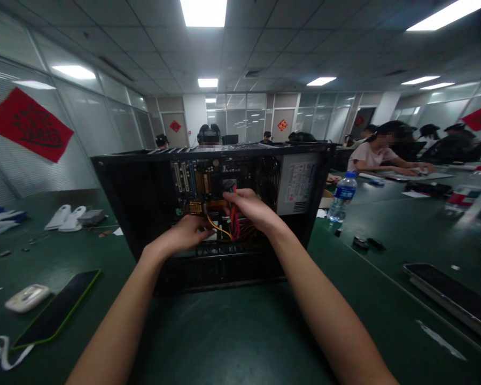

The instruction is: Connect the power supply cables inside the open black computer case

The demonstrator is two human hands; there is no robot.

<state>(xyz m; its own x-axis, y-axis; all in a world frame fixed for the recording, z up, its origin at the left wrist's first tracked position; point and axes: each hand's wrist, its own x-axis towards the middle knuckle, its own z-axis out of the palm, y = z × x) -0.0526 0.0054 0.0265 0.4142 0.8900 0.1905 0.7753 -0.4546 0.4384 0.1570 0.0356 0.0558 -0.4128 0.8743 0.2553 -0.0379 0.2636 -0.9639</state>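
Observation:
A black computer case [120,198] stands on the table before me with its inside facing me. Inside it are a motherboard [240,172], a fan [269,174] and a silver power supply [299,184]. My right hand [251,207] is closed around a bundle of red and black power cables [234,223], its fingertips near the middle of the board. Low in the case, my left hand [188,232] reaches in with thumb and fingers apart, beside a yellow cable [220,229]. The tips of its fingers are partly hidden.
A water bottle [343,198] stands right of the case, with small black parts [361,243] closer in. A phone-like device [452,291] lies at the right. On the left are a black pad with green edging [60,307] and a beige case [28,298]. A person [379,152] sits across the table.

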